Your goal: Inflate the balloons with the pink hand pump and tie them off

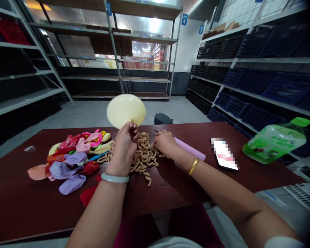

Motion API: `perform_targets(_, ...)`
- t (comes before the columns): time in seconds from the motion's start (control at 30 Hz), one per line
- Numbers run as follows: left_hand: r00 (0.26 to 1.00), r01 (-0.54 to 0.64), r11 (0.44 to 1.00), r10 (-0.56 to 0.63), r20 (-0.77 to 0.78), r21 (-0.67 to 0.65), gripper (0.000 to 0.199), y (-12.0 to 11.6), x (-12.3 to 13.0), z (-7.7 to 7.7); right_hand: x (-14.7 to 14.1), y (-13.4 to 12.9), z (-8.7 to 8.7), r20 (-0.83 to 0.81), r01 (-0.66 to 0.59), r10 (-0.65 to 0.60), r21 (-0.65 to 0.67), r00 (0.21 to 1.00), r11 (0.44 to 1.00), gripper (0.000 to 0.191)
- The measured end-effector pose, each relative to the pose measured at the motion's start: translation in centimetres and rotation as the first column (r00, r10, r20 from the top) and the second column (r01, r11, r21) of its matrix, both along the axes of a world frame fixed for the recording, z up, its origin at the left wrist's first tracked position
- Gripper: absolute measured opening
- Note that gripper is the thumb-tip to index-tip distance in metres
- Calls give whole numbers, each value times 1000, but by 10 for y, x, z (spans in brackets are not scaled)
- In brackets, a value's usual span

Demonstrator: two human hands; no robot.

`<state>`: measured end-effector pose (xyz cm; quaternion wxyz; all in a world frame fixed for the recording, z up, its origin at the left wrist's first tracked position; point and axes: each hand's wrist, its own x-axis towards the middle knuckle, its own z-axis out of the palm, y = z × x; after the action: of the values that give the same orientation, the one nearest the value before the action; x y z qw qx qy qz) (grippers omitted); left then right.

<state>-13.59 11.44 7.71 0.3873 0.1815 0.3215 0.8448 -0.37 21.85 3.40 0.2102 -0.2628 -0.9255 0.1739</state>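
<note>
My left hand pinches the neck of an inflated pale yellow balloon, which stands up above the table's far edge. My right hand lies curled over the front of a lilac tube that looks like a balloon pump. A thin dark tip pokes out past its fingers. Between the hands spreads a heap of tan, curly, cord-like pieces, partly behind my left wrist. Left of that lies a pile of limp, uninflated balloons in purple, red, pink, orange and yellow.
On the dark red table a phone lies at the right, beside a tilted bottle of green liquid. A small clear scrap is at the left. Shelves with dark blue crates line the right; a rack stands behind.
</note>
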Motion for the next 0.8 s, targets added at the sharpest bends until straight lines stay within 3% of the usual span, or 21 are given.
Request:
perform_targets(0.07, 999, -28, 1000, 28, -40, -8, 21, 1, 1, -1, 1, 5, 8, -35, -6, 5, -42, 999, 999, 6)
perform_targets(0.17, 993, -64, 998, 62, -98, -19, 24, 2, 1, -1, 5, 10, 30, -270, -124, 38, -311, 962, 942, 16)
perform_targets(0.27, 990, -76, 997, 71, -123, -35, 27, 2, 2, -1, 8, 6, 56, -579, -373, -24, -557, 815, 742, 23)
perform_targets(0.33, 989, -70, 997, 64, -131, -43, 27, 3, 2, -1, 8, 1, 71, -679, -496, -78, -605, 730, 623, 26)
perform_targets(0.4, 988, -63, 996, 54, -147, -59, 27, 3, 3, -2, 6, -3, 85, -749, -581, -113, -591, 653, 560, 26)
perform_targets(0.47, 984, -67, 994, 51, -171, -89, 27, 3, 4, -3, 4, -5, 95, -786, -602, -73, -526, 613, 601, 22)
perform_targets(0.53, 980, -74, 990, 50, -195, -116, 27, 4, 6, -3, 3, -6, 101, -748, -567, 96, -405, 656, 717, 17)
perform_targets(0.6, 977, -72, 989, 44, -211, -128, 28, 4, 8, -4, 2, -8, 104, -585, -523, 321, -214, 745, 825, 18)
perform_targets(0.67, 975, -53, 988, 20, -220, -148, 30, 5, 10, -4, 2, -11, 103, -355, -476, 442, -10, 824, 879, 19)
perform_targets(0.8, 961, -15, 979, -41, -274, -201, 34, 8, 14, -7, 0, -17, 96, -35, -348, 369, 258, 929, 901, 17)
